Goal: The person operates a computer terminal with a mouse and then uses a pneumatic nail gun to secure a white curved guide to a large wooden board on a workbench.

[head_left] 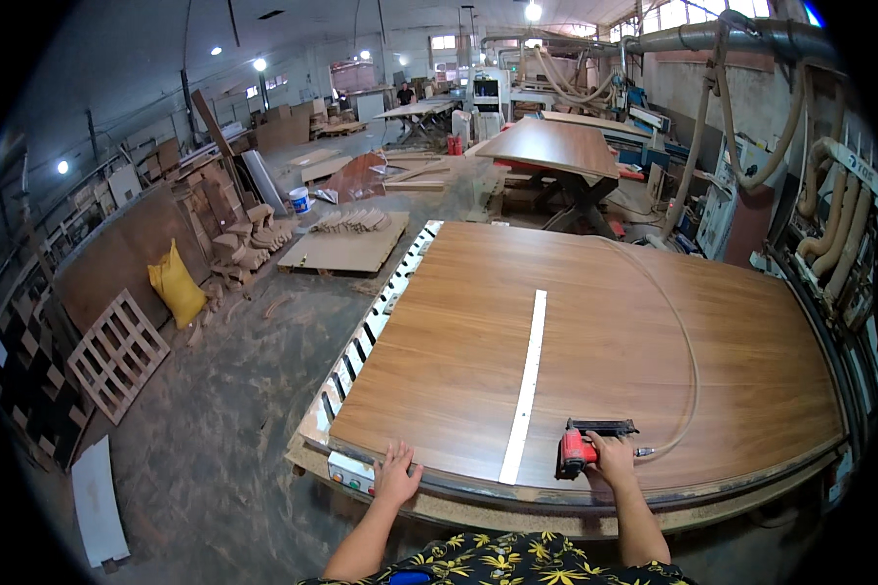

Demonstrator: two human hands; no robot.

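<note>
A large brown wood-grain panel [439,322] lies on the machine table in front of me. My left hand [396,475] rests near the panel's near left corner, fingers apart, holding nothing. Toward the near right, my right hand [614,461] is wrapped round a red and black nail gun [575,450], which lies at the panel's surface. From the gun, a pale air hose [691,366] curves away across the panel. A long white strip [528,390] with small dark marks lies across the panel, between my two hands.
A control box with coloured buttons [351,476] sits by the near left corner. Slotted white edging [371,331] runs along the panel's left. To the left are a board with stacked pieces [346,251], a yellow sack [175,285] and a slatted frame [119,356]. A person [406,95] stands far back.
</note>
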